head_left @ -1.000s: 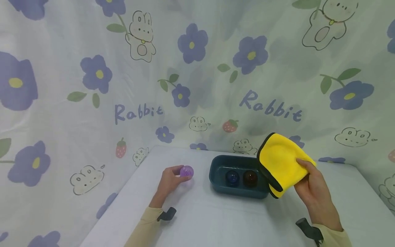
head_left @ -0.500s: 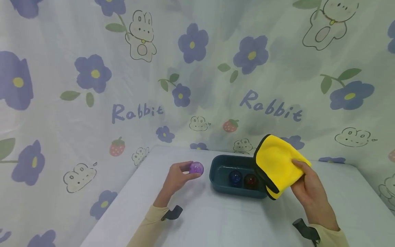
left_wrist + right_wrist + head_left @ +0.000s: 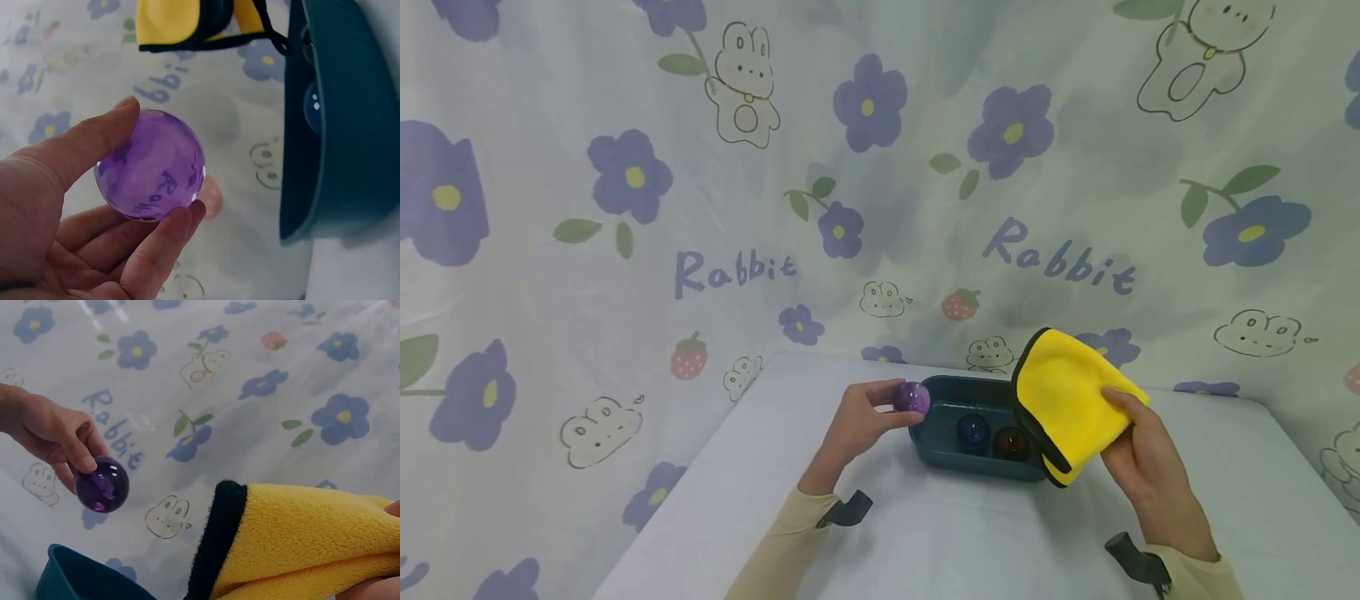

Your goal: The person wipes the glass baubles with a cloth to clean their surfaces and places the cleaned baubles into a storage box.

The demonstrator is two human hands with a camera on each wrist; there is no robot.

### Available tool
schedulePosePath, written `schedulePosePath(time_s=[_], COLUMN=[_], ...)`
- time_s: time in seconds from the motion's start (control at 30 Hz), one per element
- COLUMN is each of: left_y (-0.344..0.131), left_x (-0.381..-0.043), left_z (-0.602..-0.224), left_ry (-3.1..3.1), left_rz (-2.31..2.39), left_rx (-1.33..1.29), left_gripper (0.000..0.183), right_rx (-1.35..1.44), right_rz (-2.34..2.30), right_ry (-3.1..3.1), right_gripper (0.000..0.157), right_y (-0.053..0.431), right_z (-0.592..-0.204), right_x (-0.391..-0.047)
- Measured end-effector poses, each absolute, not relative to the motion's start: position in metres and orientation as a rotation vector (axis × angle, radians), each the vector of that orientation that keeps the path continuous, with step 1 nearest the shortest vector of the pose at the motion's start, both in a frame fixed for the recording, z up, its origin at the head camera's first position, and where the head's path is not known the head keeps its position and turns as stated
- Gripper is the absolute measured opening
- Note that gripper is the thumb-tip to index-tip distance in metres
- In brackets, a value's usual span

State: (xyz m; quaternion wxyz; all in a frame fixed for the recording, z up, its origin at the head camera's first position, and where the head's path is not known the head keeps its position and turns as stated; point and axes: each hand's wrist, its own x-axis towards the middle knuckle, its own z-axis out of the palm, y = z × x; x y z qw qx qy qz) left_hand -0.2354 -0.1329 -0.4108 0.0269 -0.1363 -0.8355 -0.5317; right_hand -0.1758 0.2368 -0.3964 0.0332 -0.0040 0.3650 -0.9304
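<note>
Between thumb and fingers my left hand [image 3: 859, 421] pinches a clear purple ball [image 3: 152, 165], raised beside the left end of a dark teal tray [image 3: 936, 450]. Inside the tray sit a dark blue ball [image 3: 973, 432] and a dark brownish-red ball [image 3: 1011, 443], side by side. My right hand [image 3: 1150, 457] grips a folded yellow cloth [image 3: 1075, 400] with black edging. The cloth hangs over the tray's right end and hides that part. In the right wrist view the purple ball [image 3: 102, 485] is above the tray's rim [image 3: 56, 550], apart from it.
A white table [image 3: 880, 533] carries the tray near its back edge. Behind it hangs a curtain [image 3: 910, 208] printed with flowers and rabbits. Each wrist wears a dark strapped-on camera [image 3: 848, 509].
My left hand has carried the purple ball rightward and slightly up, to the tray's left end. The right hand and the cloth have shifted slightly left.
</note>
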Motion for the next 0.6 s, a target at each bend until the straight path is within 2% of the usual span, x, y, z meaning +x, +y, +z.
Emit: schedulePosePath(time_s=[0.37,0.6], left_y=[-0.091,-0.071], left_x=[-0.231,-0.227], left_z=[-0.394,-0.393], left_ry=[-2.534,-2.531], left_rz=[-1.720,-1.775], left_rx=[-0.624,-0.661], left_gripper=[0.049,0.051], right_rx=[-0.056,-0.103], right_rz=[-2.783,-2.724], right_ry=[1.337,1.454], right_gripper=[0.047,0.043], right_y=[0.230,0.223], right_z=[-0.393,-0.394], right_x=[-0.176,-0.175])
